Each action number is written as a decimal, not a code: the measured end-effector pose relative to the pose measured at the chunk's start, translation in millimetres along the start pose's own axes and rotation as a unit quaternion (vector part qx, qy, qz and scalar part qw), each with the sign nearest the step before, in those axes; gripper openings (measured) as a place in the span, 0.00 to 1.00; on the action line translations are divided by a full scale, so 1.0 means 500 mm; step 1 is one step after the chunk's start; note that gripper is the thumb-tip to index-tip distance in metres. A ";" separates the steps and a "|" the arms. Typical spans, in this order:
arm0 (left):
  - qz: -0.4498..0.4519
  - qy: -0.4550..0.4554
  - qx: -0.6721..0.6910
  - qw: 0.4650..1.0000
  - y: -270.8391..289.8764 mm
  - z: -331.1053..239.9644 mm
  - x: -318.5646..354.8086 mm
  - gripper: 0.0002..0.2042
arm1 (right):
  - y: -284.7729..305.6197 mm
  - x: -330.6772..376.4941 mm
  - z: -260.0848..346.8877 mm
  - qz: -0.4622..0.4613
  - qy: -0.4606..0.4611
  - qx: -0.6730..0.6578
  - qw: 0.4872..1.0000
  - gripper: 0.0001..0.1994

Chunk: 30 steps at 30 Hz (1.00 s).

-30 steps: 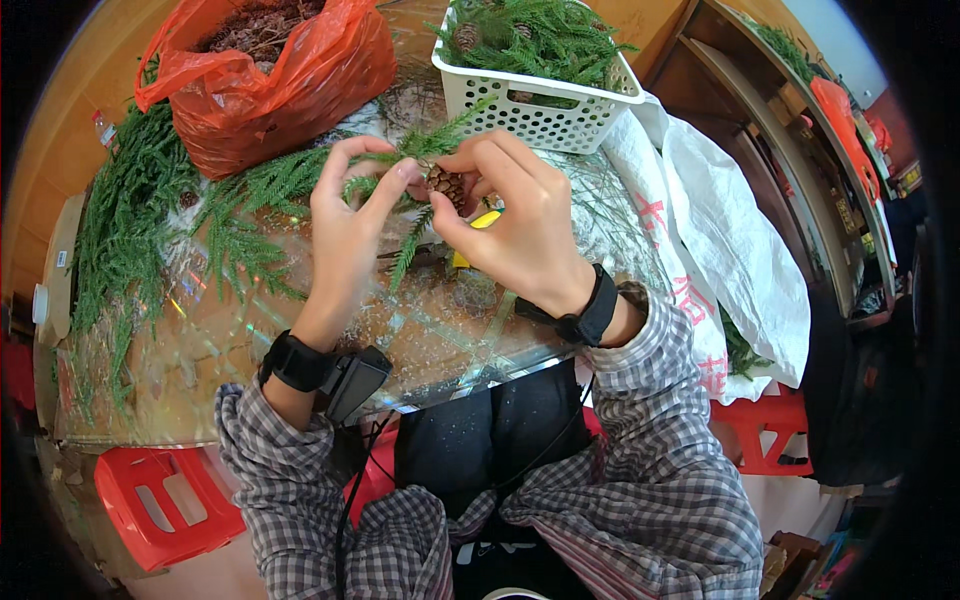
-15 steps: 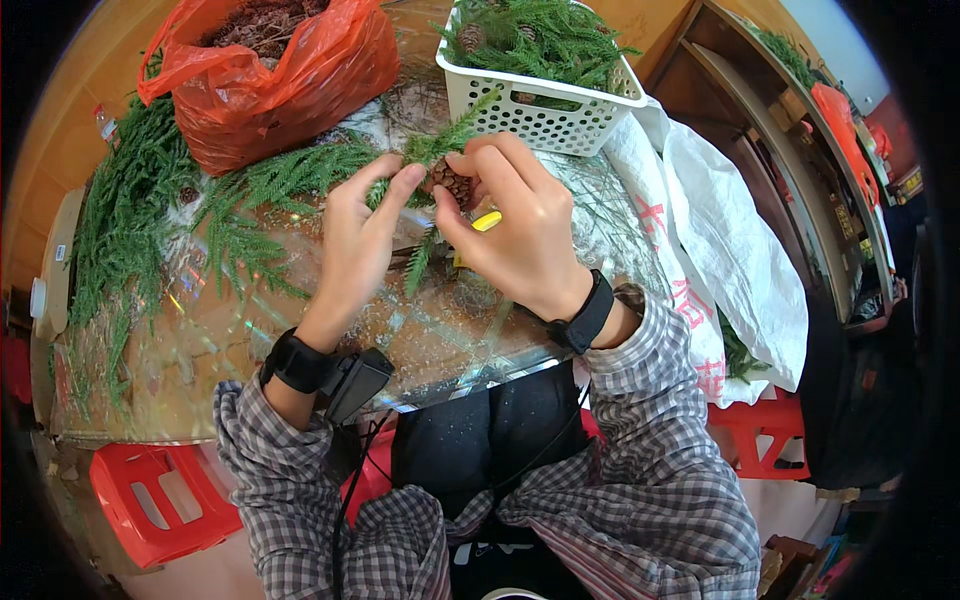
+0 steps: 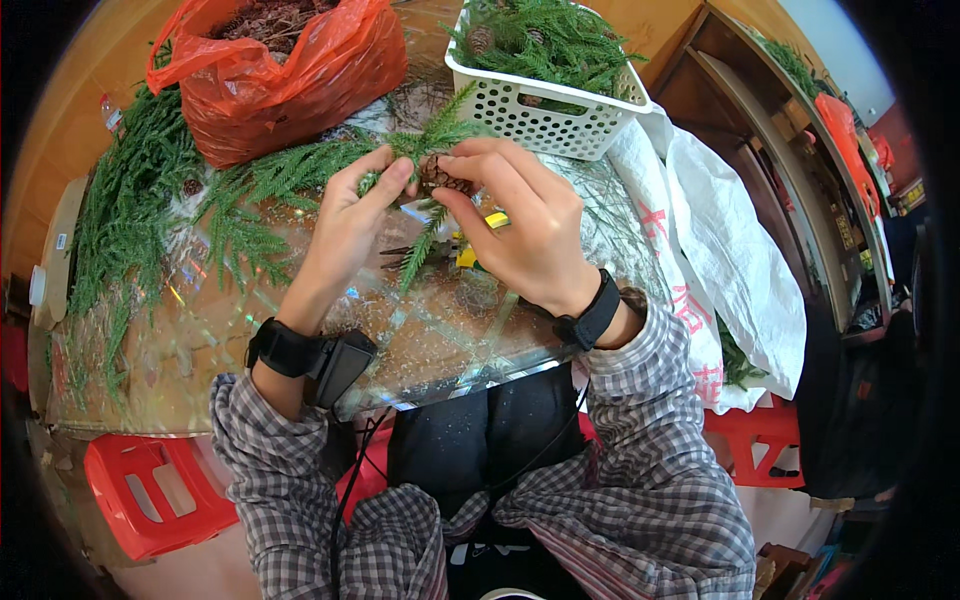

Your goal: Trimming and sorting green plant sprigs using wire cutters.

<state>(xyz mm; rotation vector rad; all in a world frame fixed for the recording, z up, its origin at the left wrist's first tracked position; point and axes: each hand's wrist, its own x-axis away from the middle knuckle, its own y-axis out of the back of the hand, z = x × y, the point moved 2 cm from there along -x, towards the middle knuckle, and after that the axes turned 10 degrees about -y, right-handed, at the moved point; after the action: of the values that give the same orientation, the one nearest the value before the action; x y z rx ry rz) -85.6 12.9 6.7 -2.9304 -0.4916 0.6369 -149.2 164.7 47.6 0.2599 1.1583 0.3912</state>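
Observation:
Above the middle of the table, my left hand [image 3: 352, 212] pinches a green artificial pine sprig [image 3: 445, 125], whose needles stick out above and below the fingers. My right hand [image 3: 525, 220] grips a brown pine cone [image 3: 440, 174] between thumb and fingers, right against the sprig. Whether the cone is fastened to the stem cannot be made out. Beneath my hands lies a yellow-handled tool [image 3: 466, 257] with dark jaws, partly covered by my right hand. A dark device is strapped on my left wrist and a black band on my right.
A red plastic bag [image 3: 290, 95] full of pine cones stands at the back left. Behind my hands is a white perforated basket [image 3: 555, 118] of sprigs and cones. Green garland [image 3: 130, 220] covers the table's left; a white sack [image 3: 735, 270] drapes over its right edge.
The cone and sprig have turned slightly in my fingers, and my left hand has shifted a little left. More of the yellow-handled tool shows now.

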 end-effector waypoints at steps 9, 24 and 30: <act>-0.031 -0.036 -0.048 0.998 -0.018 -0.019 -0.001 0.12 | -0.004 0.005 0.004 -0.031 -0.007 0.002 0.999 0.11; -0.115 0.031 0.111 0.987 -0.013 -0.009 0.010 0.16 | -0.006 0.001 0.012 0.015 -0.001 -0.026 1.000 0.13; -0.028 0.006 0.000 1.000 -0.006 -0.020 0.006 0.19 | -0.011 0.003 0.004 0.022 0.014 0.016 1.000 0.15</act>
<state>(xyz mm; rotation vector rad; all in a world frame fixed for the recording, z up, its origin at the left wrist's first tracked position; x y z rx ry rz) -80.0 16.5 15.0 -2.9069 -0.5694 0.6115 -146.1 160.6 44.8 0.3086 1.1883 0.4173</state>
